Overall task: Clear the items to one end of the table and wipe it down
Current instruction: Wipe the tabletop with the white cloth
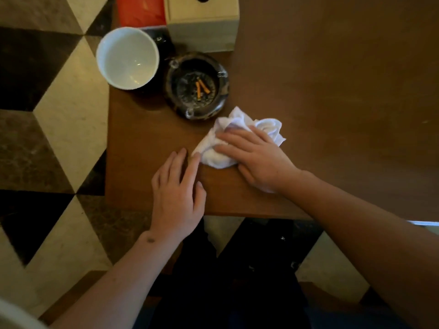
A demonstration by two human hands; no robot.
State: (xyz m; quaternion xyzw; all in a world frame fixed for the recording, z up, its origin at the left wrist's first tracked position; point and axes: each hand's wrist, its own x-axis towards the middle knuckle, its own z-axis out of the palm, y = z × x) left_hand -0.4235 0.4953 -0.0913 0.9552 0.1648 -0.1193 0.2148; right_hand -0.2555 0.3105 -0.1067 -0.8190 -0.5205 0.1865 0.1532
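A crumpled white cloth [261, 127] lies on the brown wooden table [332, 91] near its front left corner. My right hand [256, 157] presses down on the cloth with its fingers spread over it. My left hand [178, 193] rests flat on the table just left of the cloth, fingers apart, its fingertips touching the cloth's edge. At the table's left end stand a white cup [128, 58], a dark glass ashtray [197, 85] with two orange butts, a beige tissue box [202, 20] and an orange-red item [141, 11].
The table's front edge runs just below my hands and its left edge lies beside the cup. Beyond is a floor [47, 115] of dark, grey and cream geometric tiles. My dark-clothed legs show under the table edge.
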